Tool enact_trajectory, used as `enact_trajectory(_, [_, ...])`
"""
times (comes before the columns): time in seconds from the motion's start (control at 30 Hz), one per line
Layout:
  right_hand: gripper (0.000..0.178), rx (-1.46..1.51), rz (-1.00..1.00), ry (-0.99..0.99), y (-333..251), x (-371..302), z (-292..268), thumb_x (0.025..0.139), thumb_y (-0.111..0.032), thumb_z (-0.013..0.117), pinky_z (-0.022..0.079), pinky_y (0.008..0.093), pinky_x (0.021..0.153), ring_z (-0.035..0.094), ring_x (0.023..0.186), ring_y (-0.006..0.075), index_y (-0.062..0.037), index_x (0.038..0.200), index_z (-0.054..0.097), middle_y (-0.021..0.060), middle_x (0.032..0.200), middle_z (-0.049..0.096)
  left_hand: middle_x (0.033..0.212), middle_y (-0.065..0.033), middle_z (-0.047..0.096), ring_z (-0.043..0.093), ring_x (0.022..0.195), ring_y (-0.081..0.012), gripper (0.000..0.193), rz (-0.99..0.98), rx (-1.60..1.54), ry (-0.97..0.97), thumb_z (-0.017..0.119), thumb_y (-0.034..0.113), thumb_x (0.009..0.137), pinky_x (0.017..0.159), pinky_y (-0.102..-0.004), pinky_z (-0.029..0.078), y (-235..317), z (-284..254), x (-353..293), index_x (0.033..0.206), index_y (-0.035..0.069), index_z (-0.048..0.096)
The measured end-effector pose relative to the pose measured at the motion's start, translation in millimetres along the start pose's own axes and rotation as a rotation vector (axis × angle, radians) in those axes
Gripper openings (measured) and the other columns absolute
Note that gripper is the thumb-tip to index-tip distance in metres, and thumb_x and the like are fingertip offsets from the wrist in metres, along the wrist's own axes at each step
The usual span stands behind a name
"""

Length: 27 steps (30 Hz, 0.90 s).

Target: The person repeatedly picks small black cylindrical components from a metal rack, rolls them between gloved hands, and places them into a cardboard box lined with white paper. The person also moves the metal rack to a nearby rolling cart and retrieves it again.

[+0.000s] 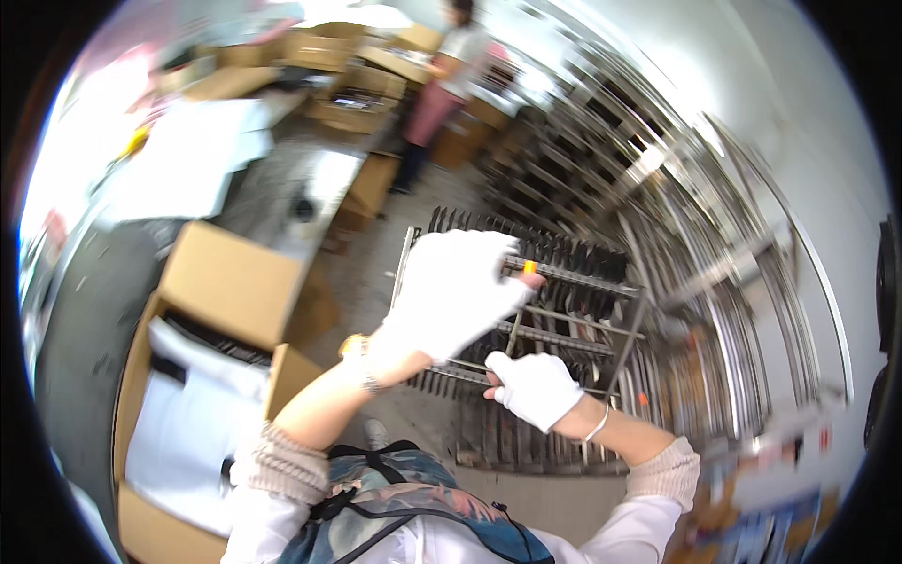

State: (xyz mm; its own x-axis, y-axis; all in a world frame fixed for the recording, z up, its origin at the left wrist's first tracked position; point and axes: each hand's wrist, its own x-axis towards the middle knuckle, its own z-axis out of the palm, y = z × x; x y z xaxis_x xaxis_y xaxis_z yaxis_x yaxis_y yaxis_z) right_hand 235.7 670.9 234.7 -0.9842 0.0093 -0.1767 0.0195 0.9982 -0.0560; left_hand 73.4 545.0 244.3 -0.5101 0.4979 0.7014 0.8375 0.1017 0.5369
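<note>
My left hand (460,291), in a white glove with a bare thumb tip, is raised over a metal rack (578,346). Its fingers are curled around a thin, long piece (515,334) with a yellow end beside the thumb; its exact kind is blurred. Lower and to the right, my right hand (537,390), also in a white glove with bare fingertips, is closed at the lower end of the same piece. Behind and below the hands, several dark, flat parts (564,254) stand in rows along the rack's bars.
An opened cardboard box (225,273) with white sheets inside stands at my left on a dark table (80,320). More cartons (324,47) lie at the back, near a standing person (451,75). Tall metal racks (742,263) fill the right side.
</note>
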Motion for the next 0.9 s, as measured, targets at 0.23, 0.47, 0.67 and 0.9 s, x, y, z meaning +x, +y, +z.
enact_trajectory(0.23, [0.018, -0.352, -0.634, 0.305, -127.4, 102.0, -9.4, 0.081, -0.025, 0.072, 0.049, 0.0400, 0.049, 0.064, 0.056, 0.0293, -0.0105, 0.089, 0.066, 0.0098, 0.066, 0.064, 0.062, -0.0121, 0.064, 0.062, 0.055, -0.0300, 0.023, -0.291, 0.393, 0.408, 0.066, 0.030, 0.076, 0.052, -0.0411, 0.049, -17.8, -135.5, -63.7, 0.064, 0.011, 0.065])
enact_trajectory(0.47, [0.032, 0.097, -1.003, 0.240, -272.6, 155.7, -13.8, 0.073, -0.017, 0.084, 0.049, 0.0392, 0.052, 0.062, 0.053, 0.0315, -0.0080, 0.083, 0.056, 0.0077, 0.059, 0.060, 0.065, -0.0125, 0.058, 0.060, 0.061, -0.0254, 0.021, -0.063, 0.359, 1.458, 0.069, 0.016, 0.084, 0.063, -0.0346, 0.050, 4.8, -258.1, -206.2, 0.070, 0.003, 0.059])
enact_trajectory(0.67, [0.030, 0.010, -1.237, 0.293, -345.0, 215.4, -24.9, 0.072, -0.020, 0.083, 0.049, 0.0404, 0.050, 0.065, 0.056, 0.0315, -0.0096, 0.084, 0.058, 0.0088, 0.060, 0.063, 0.060, 0.0021, 0.040, 0.038, 0.051, -0.0097, 0.029, 0.113, -0.069, 2.226, 0.044, 0.023, 0.098, 0.055, -0.0261, 0.041, 86.1, -360.7, -511.1, 0.071, 0.014, 0.043])
enact_trajectory(0.9, [0.027, 0.232, -1.580, 0.340, -430.1, 277.1, 8.2, 0.075, -0.027, 0.081, 0.050, 0.0398, 0.050, 0.064, 0.055, 0.0307, -0.0118, 0.081, 0.060, 0.0101, 0.058, 0.060, 0.129, -0.0133, 0.059, 0.059, 0.115, -0.0256, 0.067, -0.460, 0.130, 1.693, 0.047, 0.059, 0.097, 0.104, -0.0416, 0.045, 74.5, -409.9, -473.1, 0.134, 0.003, 0.047])
